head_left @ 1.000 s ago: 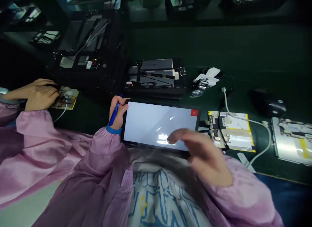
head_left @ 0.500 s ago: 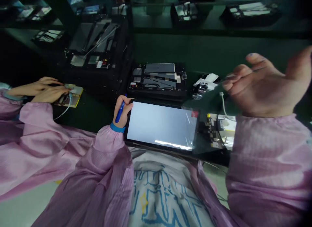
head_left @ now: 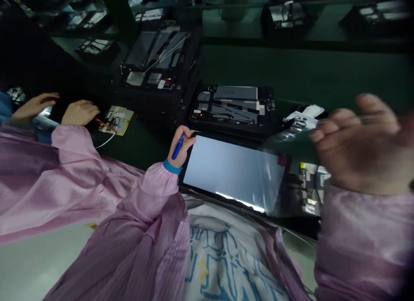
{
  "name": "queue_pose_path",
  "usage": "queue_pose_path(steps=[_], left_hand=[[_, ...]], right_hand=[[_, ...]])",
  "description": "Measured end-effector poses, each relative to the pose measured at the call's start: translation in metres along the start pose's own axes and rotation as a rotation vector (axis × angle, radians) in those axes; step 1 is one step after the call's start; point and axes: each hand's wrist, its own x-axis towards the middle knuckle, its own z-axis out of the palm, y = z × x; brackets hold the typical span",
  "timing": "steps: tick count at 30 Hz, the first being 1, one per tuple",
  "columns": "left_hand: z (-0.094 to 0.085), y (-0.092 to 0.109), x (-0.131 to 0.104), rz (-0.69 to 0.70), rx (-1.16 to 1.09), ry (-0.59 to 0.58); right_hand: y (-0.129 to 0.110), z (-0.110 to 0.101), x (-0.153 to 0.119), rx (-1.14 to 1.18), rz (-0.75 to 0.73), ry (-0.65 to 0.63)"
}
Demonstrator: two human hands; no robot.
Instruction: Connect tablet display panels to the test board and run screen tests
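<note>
A tablet-like panel with a blank, lit pale screen lies in front of me, its right side nearest my right forearm. My left hand grips its upper left corner, thumb on the front edge. A blue pen is tucked in that same hand. A clear film shows as glare over the screen's right part and stretches toward my right hand. That hand is raised palm up, blurred, and appears to hold the film at its fingers; the exact contact is unclear. A dark red tab sits at the screen's upper right corner.
An opened device with exposed parts lies behind the panel; a taller stack stands left of it. White cabled parts and a circuit assembly are to the right. At left, a co-worker's hands are near a yellow-edged board.
The view has shifted, so the scene sits farther right. My right hand is lower and closer to the panel. The co-worker's hands have moved apart, off the board.
</note>
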Motion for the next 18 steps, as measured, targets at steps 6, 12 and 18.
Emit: queue_pose_path(steps=[6, 12, 18], left_hand=[[-0.001, -0.003, -0.001, -0.009, 0.011, 0.027], [0.001, -0.002, -0.002, 0.004, 0.057, 0.073], [0.001, -0.001, -0.001, -0.003, 0.116, 0.091]], right_hand=[[-0.033, 0.082, -0.042, 0.368, 0.149, -0.027], [-0.057, 0.124, -0.061, -0.230, -0.127, -0.293], [-0.052, 0.132, -0.077, -0.793, -0.229, -0.418]])
